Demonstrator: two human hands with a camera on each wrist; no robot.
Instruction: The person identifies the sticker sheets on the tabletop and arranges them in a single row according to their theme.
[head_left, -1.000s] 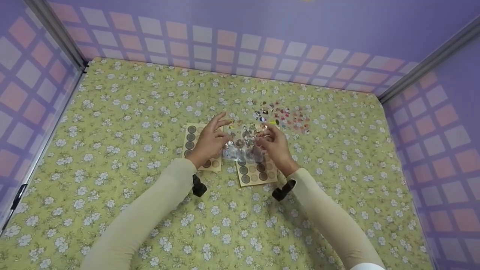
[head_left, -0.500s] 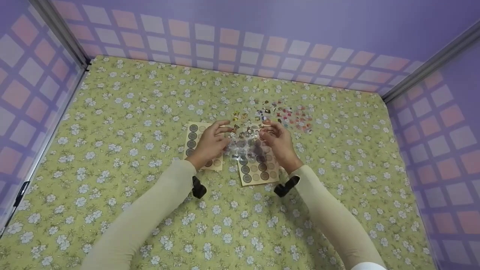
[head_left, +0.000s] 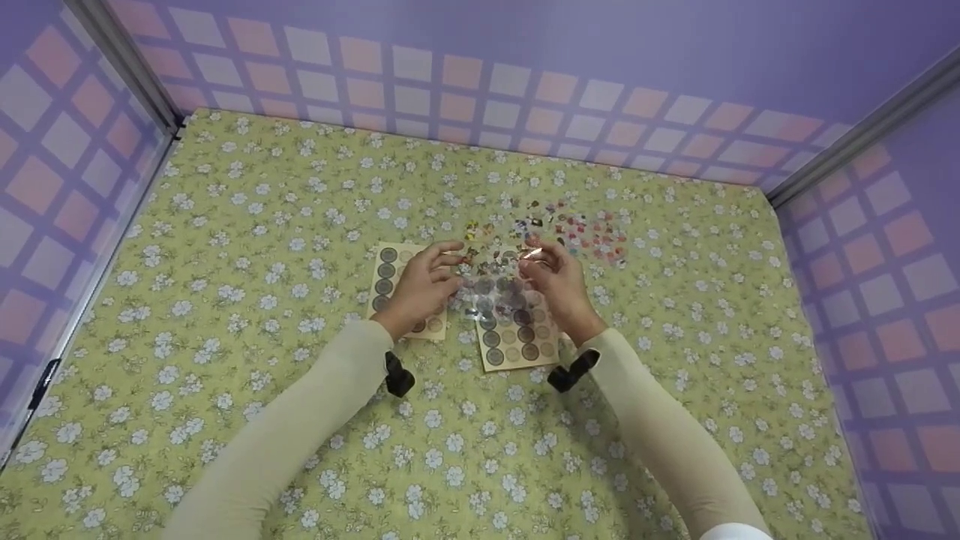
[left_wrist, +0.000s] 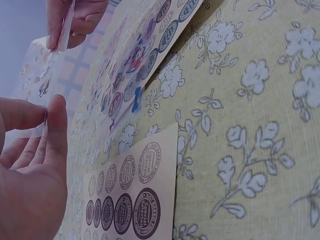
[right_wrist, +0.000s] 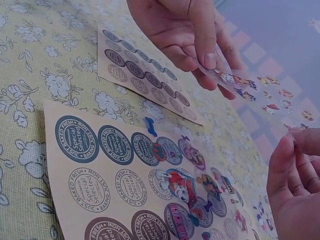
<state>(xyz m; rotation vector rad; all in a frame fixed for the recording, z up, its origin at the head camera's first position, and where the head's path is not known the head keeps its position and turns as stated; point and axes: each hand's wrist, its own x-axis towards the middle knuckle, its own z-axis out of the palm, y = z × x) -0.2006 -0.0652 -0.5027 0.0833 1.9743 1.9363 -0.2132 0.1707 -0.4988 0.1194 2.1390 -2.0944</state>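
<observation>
Has a yellow-green cloth [head_left: 420,465] printed with white flowers spread beneath both hands. Nearest, wears cream sleeves [head_left: 289,420] behind the hands, with a black wrist mount [head_left: 399,376] at each cuff. Below and just left of the right hand [head_left: 562,292], has one paper sheet of round labels [head_left: 517,352], lettered "Special Selected". Has a second label sheet [head_left: 385,271] partly under the left hand [head_left: 421,289]. Between the hands, above the cloth, holds a clear sticker sheet [right_wrist: 280,97] with small cartoon figures: grips one edge between left thumb and fingers, pinches the other between right thumb and fingertips. Beneath that, overlaps the first label sheet with more clear-backed stickers [right_wrist: 182,187]; cannot tell whether touching. Beyond the right hand, has pink and red stickers [head_left: 604,236] flat on the cloth. Farthest, well past both hands, has a purple wall [head_left: 510,82] with pink and white squares.
</observation>
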